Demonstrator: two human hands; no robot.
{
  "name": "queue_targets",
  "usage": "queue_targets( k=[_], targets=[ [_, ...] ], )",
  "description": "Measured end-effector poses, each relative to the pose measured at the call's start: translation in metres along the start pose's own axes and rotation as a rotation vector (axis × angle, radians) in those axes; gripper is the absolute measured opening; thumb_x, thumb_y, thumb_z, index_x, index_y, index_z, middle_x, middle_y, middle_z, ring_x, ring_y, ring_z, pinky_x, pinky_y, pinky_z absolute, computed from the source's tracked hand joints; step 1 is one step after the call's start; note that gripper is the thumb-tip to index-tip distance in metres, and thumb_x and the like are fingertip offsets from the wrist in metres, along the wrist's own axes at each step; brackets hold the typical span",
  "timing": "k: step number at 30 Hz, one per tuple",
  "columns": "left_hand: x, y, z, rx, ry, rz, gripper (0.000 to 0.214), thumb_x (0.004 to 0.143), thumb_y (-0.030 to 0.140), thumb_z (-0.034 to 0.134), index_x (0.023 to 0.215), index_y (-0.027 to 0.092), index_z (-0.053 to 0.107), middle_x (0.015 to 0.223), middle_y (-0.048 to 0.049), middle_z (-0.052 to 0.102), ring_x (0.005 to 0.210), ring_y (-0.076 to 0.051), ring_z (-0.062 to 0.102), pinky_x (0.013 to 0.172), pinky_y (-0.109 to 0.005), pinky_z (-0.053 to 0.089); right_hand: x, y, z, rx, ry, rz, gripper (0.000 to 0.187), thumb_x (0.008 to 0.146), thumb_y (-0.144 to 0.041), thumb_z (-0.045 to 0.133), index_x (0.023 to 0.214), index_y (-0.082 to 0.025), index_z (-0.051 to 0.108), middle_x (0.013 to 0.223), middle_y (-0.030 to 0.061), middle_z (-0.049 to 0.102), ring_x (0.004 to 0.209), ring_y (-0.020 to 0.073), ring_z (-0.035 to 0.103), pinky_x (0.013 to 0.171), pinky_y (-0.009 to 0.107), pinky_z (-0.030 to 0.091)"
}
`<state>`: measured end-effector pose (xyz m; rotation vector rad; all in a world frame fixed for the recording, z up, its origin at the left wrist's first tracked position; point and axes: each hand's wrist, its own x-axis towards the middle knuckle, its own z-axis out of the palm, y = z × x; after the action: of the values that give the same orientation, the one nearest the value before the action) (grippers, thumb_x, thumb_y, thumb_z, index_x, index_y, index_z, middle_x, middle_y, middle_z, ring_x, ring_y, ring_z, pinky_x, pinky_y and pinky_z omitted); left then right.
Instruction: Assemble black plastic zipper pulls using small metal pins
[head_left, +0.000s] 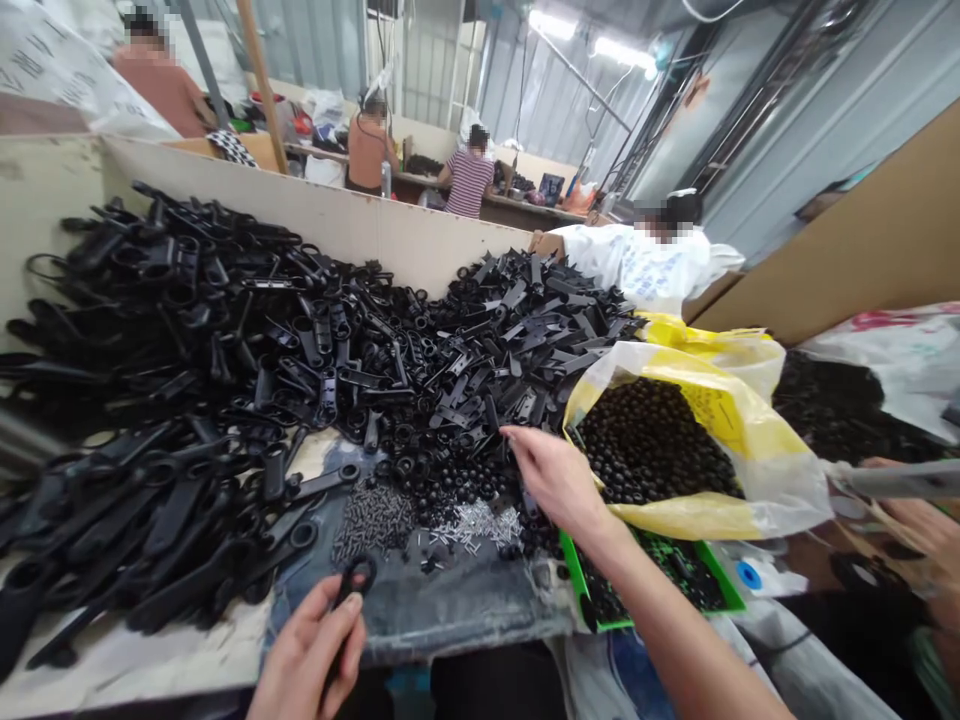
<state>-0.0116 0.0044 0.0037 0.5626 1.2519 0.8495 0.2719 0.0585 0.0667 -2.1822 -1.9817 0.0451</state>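
Observation:
My left hand (313, 645) is closed around a black plastic part with a ring-shaped end (360, 572), held just above the near edge of the work cloth (420, 615). Its lower portion is hidden by my fingers. Over at the heap of flat black plastic pieces (525, 340), my right hand (551, 475) has thumb and fingers pinched together; what lies between the fingertips is too small to make out. Between the hands are a pile of dark grey pins (373, 520), a pile of silver pins (476, 525) and loose black beads or rings (457, 480).
A large mound of long black parts (172, 300) fills the left. To the right stand a yellow-and-white bag of black beads (780, 480) and a green tray (724, 580) of small black pieces. A low board (360, 225) runs behind. Another person's hand (911, 520) shows at far right.

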Motion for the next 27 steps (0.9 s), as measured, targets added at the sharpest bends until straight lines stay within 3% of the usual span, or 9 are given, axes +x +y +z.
queue_targets(
  k=[5, 11, 16, 17, 18, 20, 22, 27],
  targets=[
    [0.005, 0.008, 0.017, -0.089, -0.124, 0.005, 0.053, 0.068, 0.050, 0.085, 0.107, 0.022, 0.064, 0.082, -0.0026, 0.073, 0.072, -0.017, 0.058, 0.064, -0.025, 0.042, 0.071, 0.003, 0.011, -0.072, 0.053, 0.104, 0.019, 0.101, -0.031, 0.058, 0.111, -0.021, 0.069, 0.111, 0.0098, 0.074, 0.102, 0.0258, 0.071, 0.080, 0.031, 0.050],
    [0.012, 0.020, 0.012, -0.263, -0.283, -0.141, 0.031, 0.082, 0.036, 0.066, 0.109, 0.019, 0.065, 0.103, -0.0097, 0.075, 0.096, -0.024, 0.062, 0.079, -0.034, 0.045, 0.094, -0.003, 0.020, 0.038, 0.032, 0.108, 0.017, 0.090, -0.016, 0.065, 0.106, -0.019, 0.069, 0.108, 0.0110, 0.074, 0.097, 0.0274, 0.070, 0.080, 0.033, 0.048],
    [0.013, 0.016, 0.011, -0.364, -0.180, -0.105, 0.038, 0.078, 0.024, 0.063, 0.116, 0.018, 0.063, 0.115, -0.0121, 0.074, 0.103, -0.024, 0.063, 0.083, -0.034, 0.045, 0.053, -0.004, 0.006, 0.318, 0.076, 0.063, 0.032, 0.098, -0.028, 0.052, 0.126, -0.018, 0.064, 0.093, 0.0044, 0.074, 0.079, 0.0194, 0.068, 0.071, 0.028, 0.050],
    [0.013, 0.014, 0.013, -0.381, -0.163, -0.081, 0.040, 0.077, 0.021, 0.063, 0.117, 0.018, 0.063, 0.118, -0.0116, 0.074, 0.106, -0.024, 0.063, 0.085, -0.035, 0.045, 0.037, -0.011, 0.007, 0.414, 0.084, 0.055, 0.034, 0.099, -0.033, 0.050, 0.127, -0.019, 0.064, 0.095, 0.0039, 0.074, 0.078, 0.0183, 0.067, 0.069, 0.027, 0.050],
    [0.012, 0.012, 0.015, -0.399, -0.146, -0.052, 0.043, 0.075, 0.019, 0.064, 0.118, 0.019, 0.062, 0.119, -0.0109, 0.074, 0.109, -0.024, 0.063, 0.087, -0.035, 0.045, 0.021, -0.019, 0.010, 0.668, 0.099, 0.071, 0.034, 0.097, -0.039, 0.055, 0.121, -0.018, 0.068, 0.094, 0.0048, 0.075, 0.078, 0.0188, 0.067, 0.067, 0.027, 0.050],
    [0.011, 0.010, 0.021, -0.438, -0.122, -0.003, 0.047, 0.072, 0.016, 0.066, 0.119, 0.022, 0.060, 0.119, -0.0093, 0.074, 0.112, -0.025, 0.064, 0.091, -0.036, 0.045, -0.013, -0.042, 0.023, 1.084, 0.080, 0.159, 0.036, 0.087, -0.049, 0.070, 0.105, -0.018, 0.071, 0.086, 0.0044, 0.074, 0.074, 0.0192, 0.067, 0.066, 0.027, 0.051],
    [0.009, 0.008, 0.027, -0.474, -0.112, 0.041, 0.049, 0.073, 0.017, 0.070, 0.120, 0.024, 0.058, 0.118, -0.0072, 0.073, 0.114, -0.025, 0.064, 0.096, -0.037, 0.046, -0.041, -0.067, 0.041, 1.324, 0.014, 0.258, 0.037, 0.081, -0.051, 0.078, 0.096, -0.019, 0.068, 0.080, 0.0041, 0.075, 0.071, 0.0198, 0.069, 0.065, 0.027, 0.051],
    [0.003, 0.007, 0.034, -0.413, -0.075, 0.188, 0.046, 0.081, 0.038, 0.078, 0.120, 0.029, 0.054, 0.121, -0.0045, 0.070, 0.118, -0.024, 0.060, 0.093, -0.034, 0.048, -0.084, -0.113, 0.078, 1.450, -0.122, 0.356, 0.043, 0.082, -0.060, 0.077, 0.091, -0.020, 0.065, 0.064, 0.0032, 0.073, 0.059, 0.0194, 0.066, 0.058, 0.026, 0.046]
  ],
)
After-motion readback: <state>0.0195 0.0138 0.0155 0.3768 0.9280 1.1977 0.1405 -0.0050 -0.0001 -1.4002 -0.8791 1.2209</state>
